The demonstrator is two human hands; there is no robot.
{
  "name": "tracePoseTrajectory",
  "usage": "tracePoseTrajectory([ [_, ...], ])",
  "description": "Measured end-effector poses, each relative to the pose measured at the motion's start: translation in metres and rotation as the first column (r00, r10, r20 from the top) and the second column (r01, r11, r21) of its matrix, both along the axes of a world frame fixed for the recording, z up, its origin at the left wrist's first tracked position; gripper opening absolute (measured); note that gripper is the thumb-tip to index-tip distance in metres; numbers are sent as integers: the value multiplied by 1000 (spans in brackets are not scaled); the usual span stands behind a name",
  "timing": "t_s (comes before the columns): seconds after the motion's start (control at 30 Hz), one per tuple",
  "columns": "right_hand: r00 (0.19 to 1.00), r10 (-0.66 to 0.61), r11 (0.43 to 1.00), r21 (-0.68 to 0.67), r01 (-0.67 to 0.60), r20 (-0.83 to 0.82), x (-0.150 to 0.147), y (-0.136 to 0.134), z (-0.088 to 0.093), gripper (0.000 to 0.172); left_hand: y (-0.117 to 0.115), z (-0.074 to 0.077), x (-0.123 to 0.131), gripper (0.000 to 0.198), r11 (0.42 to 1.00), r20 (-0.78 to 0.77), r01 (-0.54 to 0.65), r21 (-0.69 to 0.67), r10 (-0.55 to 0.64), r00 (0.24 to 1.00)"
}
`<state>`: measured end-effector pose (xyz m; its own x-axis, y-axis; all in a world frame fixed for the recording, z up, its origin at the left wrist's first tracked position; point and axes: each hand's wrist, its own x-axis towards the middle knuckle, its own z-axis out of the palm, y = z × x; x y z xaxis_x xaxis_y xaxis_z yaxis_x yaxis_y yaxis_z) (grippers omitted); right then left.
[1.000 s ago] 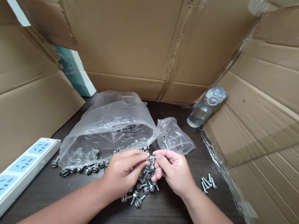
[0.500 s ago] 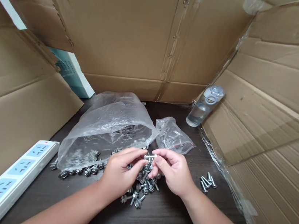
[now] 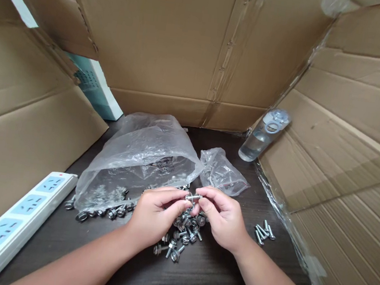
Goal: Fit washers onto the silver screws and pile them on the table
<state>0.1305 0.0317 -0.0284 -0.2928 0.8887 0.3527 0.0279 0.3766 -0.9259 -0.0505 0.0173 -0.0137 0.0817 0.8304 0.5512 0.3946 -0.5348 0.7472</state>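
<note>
My left hand (image 3: 155, 215) and my right hand (image 3: 220, 219) meet above the table, their fingertips pinching a small steel bolt (image 3: 193, 198) from either end. Directly beneath them lies a loose pile of steel bolts with washers (image 3: 181, 237), partly hidden by my hands. More of these bolts (image 3: 110, 214) trail along the lower edge of a large clear plastic bag (image 3: 133, 172), just left of my left hand. A smaller clear plastic bag (image 3: 223, 172) holding hardware lies beyond my right hand.
A white power strip (image 3: 14, 224) lies at the lower left of the dark wood table (image 3: 218, 272). Several loose bolts (image 3: 264, 231) sit to the right. A clear water bottle (image 3: 264, 136) leans at the back right. Cardboard panels (image 3: 175, 42) surround the table.
Both hands stay on the small bolt, which sits slightly higher and further right than before. The head view has shifted slightly.
</note>
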Motion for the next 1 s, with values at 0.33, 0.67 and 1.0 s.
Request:
tracePoseTrajectory([
  [0.33, 999, -9, 997, -77, 12, 37, 1, 2, -8, 24, 2, -5, -1, 11, 975, -89, 2, 221, 18, 996],
  [0.67, 984, 41, 933, -347, -99, -172, 1, 3, -2, 27, 2, -6, -3, 18, 954, -126, 79, 288, -44, 991],
  [1.0, 948, 143, 891, -381, -249, -284, 7, 5, -8, 28, 2, -4, -3, 14, 962, -101, 50, 270, -24, 995],
])
